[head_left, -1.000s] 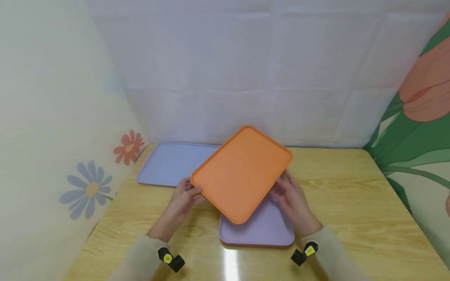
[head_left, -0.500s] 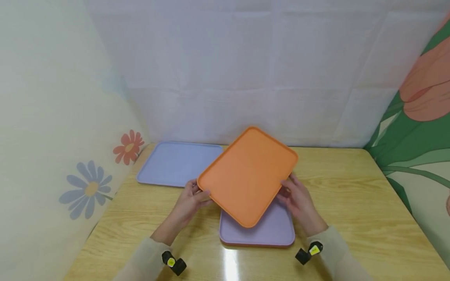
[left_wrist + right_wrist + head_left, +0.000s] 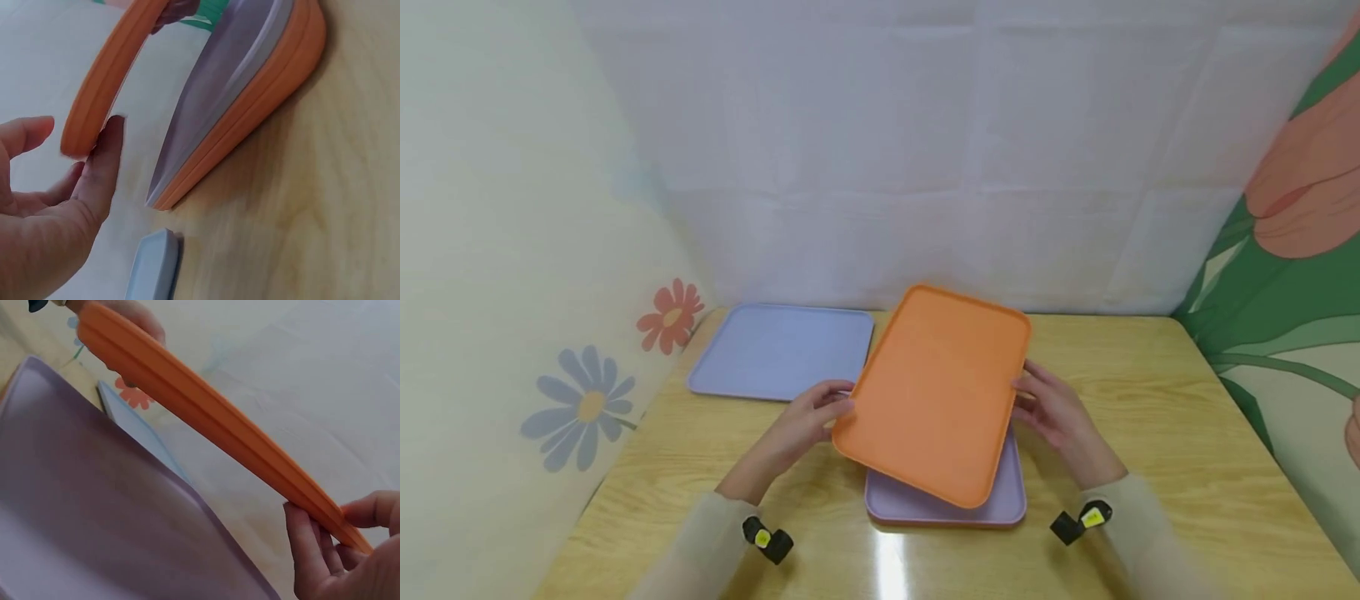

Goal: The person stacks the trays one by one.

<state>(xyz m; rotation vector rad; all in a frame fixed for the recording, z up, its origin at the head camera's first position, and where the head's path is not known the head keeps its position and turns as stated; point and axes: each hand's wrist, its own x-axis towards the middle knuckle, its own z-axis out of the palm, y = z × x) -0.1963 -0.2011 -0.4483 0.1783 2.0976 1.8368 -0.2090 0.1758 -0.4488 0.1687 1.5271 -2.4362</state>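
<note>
Both hands hold an orange tray (image 3: 936,396) up over a stack, tilted and turned at an angle. At its left edge, my left hand (image 3: 808,421) has fingers under the rim and the thumb close to the upper side; the left wrist view shows the fingertips (image 3: 112,134) against the underside. My right hand (image 3: 1060,421) pinches the right edge, its thumb (image 3: 369,509) on one face and fingers on the other. Beneath lies a lavender tray (image 3: 925,504), mostly covered by the raised one in the head view. Orange tray edges (image 3: 250,137) show under the lavender tray in the left wrist view.
A light blue tray (image 3: 782,350) lies at the back left of the wooden table (image 3: 1165,433), close to the white cloth (image 3: 925,150) behind. Painted walls stand on both sides. Black wrist devices (image 3: 767,540) sit on the cuffs.
The orange tray has shifted a little right and turned counter-clockwise, its near corner swinging right and toward me. Both hands moved right with it. The stack and blue tray stayed put.
</note>
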